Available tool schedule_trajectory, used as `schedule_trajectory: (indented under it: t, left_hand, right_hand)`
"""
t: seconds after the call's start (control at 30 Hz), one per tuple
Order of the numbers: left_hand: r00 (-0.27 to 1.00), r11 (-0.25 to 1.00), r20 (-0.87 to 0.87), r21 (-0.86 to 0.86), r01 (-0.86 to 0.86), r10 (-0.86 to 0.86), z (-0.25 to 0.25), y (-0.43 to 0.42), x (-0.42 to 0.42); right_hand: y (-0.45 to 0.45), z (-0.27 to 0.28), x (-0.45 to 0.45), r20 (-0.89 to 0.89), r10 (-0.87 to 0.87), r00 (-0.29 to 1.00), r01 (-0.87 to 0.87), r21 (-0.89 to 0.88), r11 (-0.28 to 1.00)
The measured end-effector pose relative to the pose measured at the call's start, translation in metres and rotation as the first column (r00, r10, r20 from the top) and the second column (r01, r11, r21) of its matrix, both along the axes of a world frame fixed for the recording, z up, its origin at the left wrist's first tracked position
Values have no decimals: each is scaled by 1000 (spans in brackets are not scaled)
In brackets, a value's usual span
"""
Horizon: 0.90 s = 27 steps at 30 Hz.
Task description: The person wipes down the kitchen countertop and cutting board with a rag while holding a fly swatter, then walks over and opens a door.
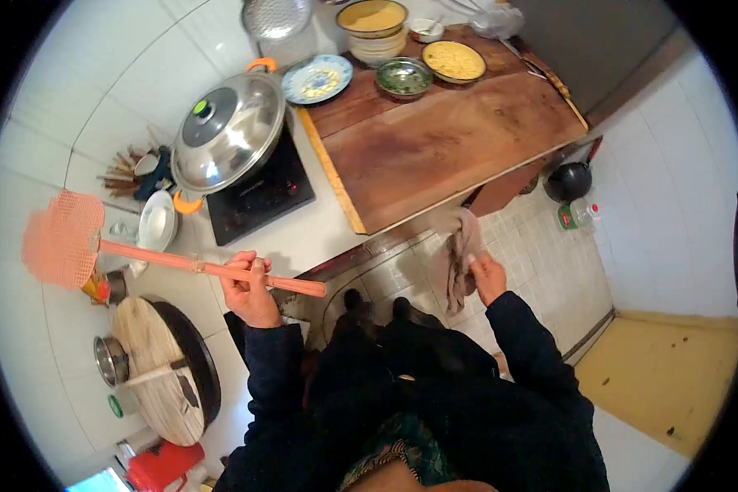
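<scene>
My left hand [250, 289] is closed round the handle of a pink fly swatter [156, 256], whose mesh head points to the left. From my right hand [488, 279] hangs a brownish cloth [462, 258], pinched in the fingers over the floor in front of the counter. Beyond the swatter, a large steel wok with a domed lid [230, 131] sits on a black induction cooker [260, 193]. To its right lies a wide wooden board [459, 139].
At the board's back stand a blue-patterned plate [317, 79], a bowl of greens [404, 78], a yellow-filled bowl [453, 61] and stacked bowls [372, 37]. A round wooden lid [157, 369] lies at left. A black wok [568, 182] and plastic bottle [580, 215] are on the floor.
</scene>
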<state>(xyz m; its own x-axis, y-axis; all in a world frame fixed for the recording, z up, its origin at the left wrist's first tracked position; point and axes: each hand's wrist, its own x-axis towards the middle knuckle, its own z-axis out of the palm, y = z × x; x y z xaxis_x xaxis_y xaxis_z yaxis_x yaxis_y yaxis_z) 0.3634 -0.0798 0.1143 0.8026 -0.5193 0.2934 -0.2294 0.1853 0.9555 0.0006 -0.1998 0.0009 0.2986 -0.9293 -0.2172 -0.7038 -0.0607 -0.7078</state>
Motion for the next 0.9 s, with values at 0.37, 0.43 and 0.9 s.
schedule_trajectory:
  t: [0.37, 0.43, 0.9]
  left_hand:
    - [967, 968, 21, 19, 252, -253, 4, -76, -18]
    - [959, 959, 35, 36, 281, -283, 3, -83, -14]
    - [945, 947, 56, -2, 323, -322, -8, -109, 34]
  right_hand:
    - [30, -23, -14, 292, -333, 897, 322, 85, 943]
    - [28, -19, -9, 290, -345, 892, 346, 52, 937]
    - [-72, 155, 113, 622, -213, 754, 261, 15, 965]
